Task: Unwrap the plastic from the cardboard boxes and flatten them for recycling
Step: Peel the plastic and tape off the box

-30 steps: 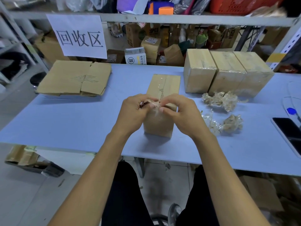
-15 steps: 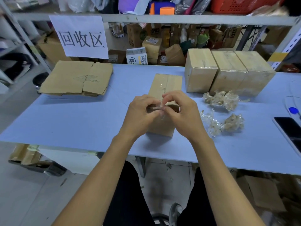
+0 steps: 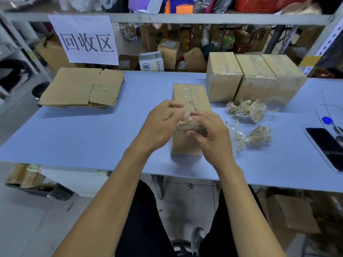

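Observation:
A plastic-wrapped cardboard box (image 3: 191,97) stands on the blue table (image 3: 89,138) in front of me. Both hands are at its near top edge. My left hand (image 3: 161,125) and my right hand (image 3: 211,132) pinch a crumpled strip of clear plastic wrap (image 3: 187,123) between them, just above the box. The left fingers are blurred. Three more wrapped boxes (image 3: 256,80) stand in a row at the back right. A flattened stack of cardboard (image 3: 81,88) lies at the back left.
Wads of removed plastic (image 3: 246,108) (image 3: 259,135) lie right of the box. A phone (image 3: 326,145) and a blue-tipped cable (image 3: 326,120) sit at the right edge. A paper sign (image 3: 85,39) hangs from the shelf behind; a cluttered shelf runs along the back.
My left hand has risen and shifted left, its fingers loosening. My right hand has dropped slightly, and the plastic now stretches between the hands.

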